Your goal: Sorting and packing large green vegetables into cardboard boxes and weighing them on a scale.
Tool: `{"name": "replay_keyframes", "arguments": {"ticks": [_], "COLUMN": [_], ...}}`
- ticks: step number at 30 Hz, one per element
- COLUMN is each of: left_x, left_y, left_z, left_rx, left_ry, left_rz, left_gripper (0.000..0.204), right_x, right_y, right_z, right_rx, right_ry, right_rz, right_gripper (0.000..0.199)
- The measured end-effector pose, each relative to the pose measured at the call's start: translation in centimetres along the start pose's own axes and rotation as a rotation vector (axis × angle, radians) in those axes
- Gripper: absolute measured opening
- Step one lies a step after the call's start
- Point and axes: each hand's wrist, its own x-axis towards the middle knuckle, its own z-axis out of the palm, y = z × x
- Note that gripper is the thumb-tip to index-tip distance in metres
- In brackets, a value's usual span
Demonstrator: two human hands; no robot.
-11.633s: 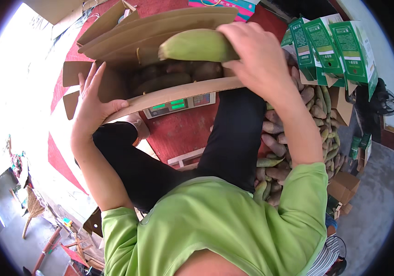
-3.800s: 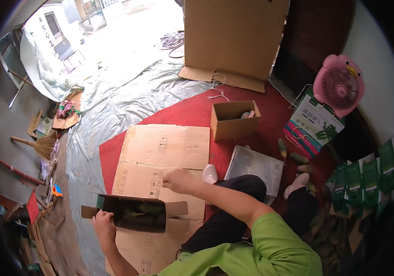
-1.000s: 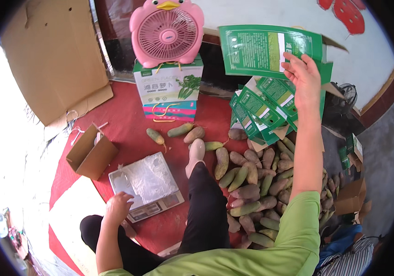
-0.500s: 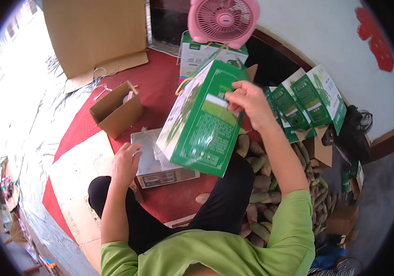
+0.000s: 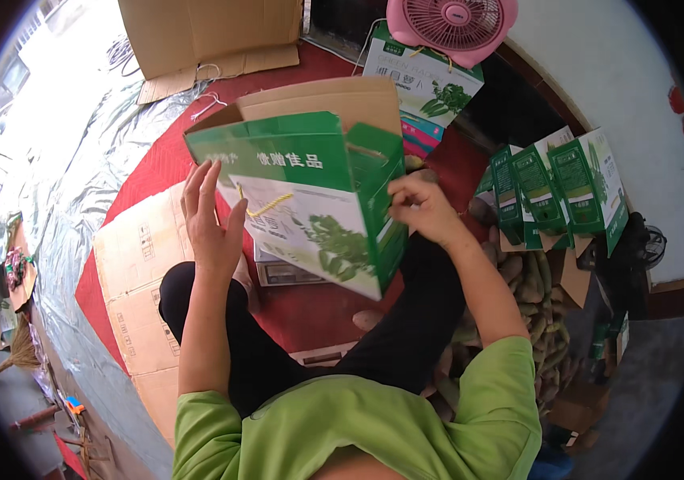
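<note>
In front of me a green-and-white carton is tilted, its top flaps standing open and brown inside. A yellow cord handle hangs on its white front. My left hand lies along the carton's left end, fingers stretched out and thumb apart. At the carton's right end my right hand has its fingers bent and pinched at the green side panel; the exact contact is partly hidden. Underneath, a grey scale shows only in part, between my knees.
Root vegetables lie heaped to my right. Beyond them stand several green-and-white cartons. A pink fan rests on another carton at the back. Flattened cardboard covers the red mat on the left.
The carton has turned so its white front and open flaps face me. My left hand has come up to its left end; my right hand has lowered slightly. The head view has shifted.
</note>
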Motion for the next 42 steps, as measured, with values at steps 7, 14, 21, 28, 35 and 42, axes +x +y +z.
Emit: {"name": "replay_keyframes", "arguments": {"ticks": [7,14,21,28,35,42], "left_x": [0.5,0.1,0.1,-1.5,-1.1,-1.3], "left_y": [2.5,2.0,3.3,3.1,3.8,2.8], "left_z": [0.5,-0.8,-0.8,2.4,2.1,1.6], "left_rx": [0.252,0.077,0.165,0.276,0.273,0.49], "left_ry": [-0.204,-0.149,-0.028,-0.411,-0.531,-0.645], "left_rz": [0.076,0.076,0.307,0.367,0.154,0.057], "left_gripper": [0.069,0.02,0.016,0.012,0.021,0.019], "right_x": [-0.4,-0.2,1.7,2.7,2.8,3.6], "right_y": [1.4,1.0,3.4,8.5,9.9,5.4], "right_z": [-2.6,-2.0,-2.1,-1.0,-2.1,-1.7], "right_rx": [-0.354,-0.358,-0.294,-0.322,0.032,-0.393], "right_ry": [0.049,0.1,0.19,0.029,0.063,0.387], "right_rz": [-0.151,-0.26,-0.338,0.095,0.347,-0.037], "right_gripper": [0.024,0.023,0.023,0.048,0.049,0.035]}}
